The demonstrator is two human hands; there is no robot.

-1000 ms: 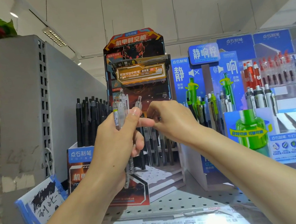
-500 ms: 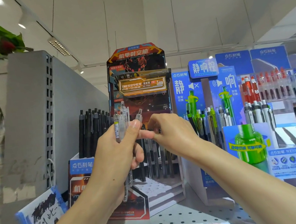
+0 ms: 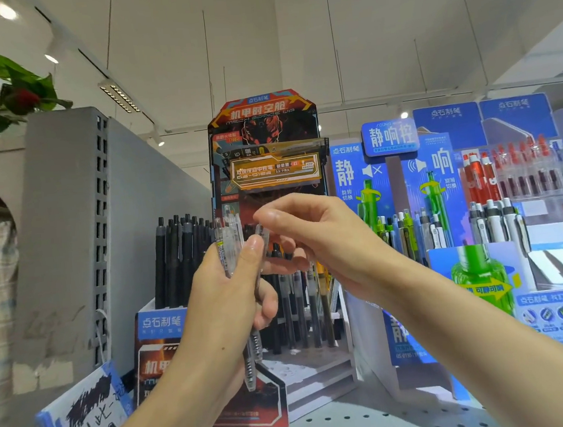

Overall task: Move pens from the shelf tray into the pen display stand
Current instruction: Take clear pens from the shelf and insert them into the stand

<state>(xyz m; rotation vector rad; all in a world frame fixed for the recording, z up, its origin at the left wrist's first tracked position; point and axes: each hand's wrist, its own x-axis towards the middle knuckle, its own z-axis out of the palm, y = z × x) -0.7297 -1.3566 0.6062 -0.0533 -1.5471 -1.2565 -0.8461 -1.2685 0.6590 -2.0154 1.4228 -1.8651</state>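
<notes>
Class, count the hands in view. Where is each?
2. The left hand grips a bundle of clear pens at centre; the right hand is beside their tops. None seem hidden.

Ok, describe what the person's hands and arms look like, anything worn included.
Both forearms come in bare from the bottom edge, with no sleeve in view. The left hand and right hand are bare too: no gloves, and no rings, watch or bracelet on the parts that show. Nails look short and unpainted. A few small dark moles dot the left wrist.
</notes>
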